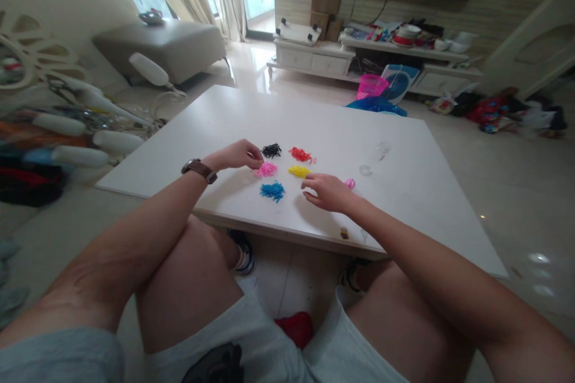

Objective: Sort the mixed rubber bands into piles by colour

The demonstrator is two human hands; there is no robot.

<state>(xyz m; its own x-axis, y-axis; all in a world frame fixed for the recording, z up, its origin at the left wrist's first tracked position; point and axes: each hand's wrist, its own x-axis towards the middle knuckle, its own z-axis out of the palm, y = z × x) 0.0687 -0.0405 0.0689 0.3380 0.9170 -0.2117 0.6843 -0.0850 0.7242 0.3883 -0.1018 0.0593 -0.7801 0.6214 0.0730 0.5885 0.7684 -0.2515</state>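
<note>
Small piles of what look like rubber bands lie on the white table: black [271,150], red [300,154], pink [268,169], yellow [298,172] and blue [272,191]. My left hand [239,155] is at the upper left edge of the pink pile, its thumb and fingertips pinched together; what they hold, if anything, is too small to make out. Just right of and below the yellow pile hovers my right hand [327,191], fingers bent with thumb and fingers apart, and nothing shows between them. Partly behind this hand lies a bright pink item [350,183].
Clear plastic pieces [366,170] lie on the table's right side. A small yellow-and-dark figure [344,233] sits by the front edge. Past the table stand a pink basket [372,86] and a cluttered TV cabinet [309,61]. White lamp arms [148,69] reach close to its left edge.
</note>
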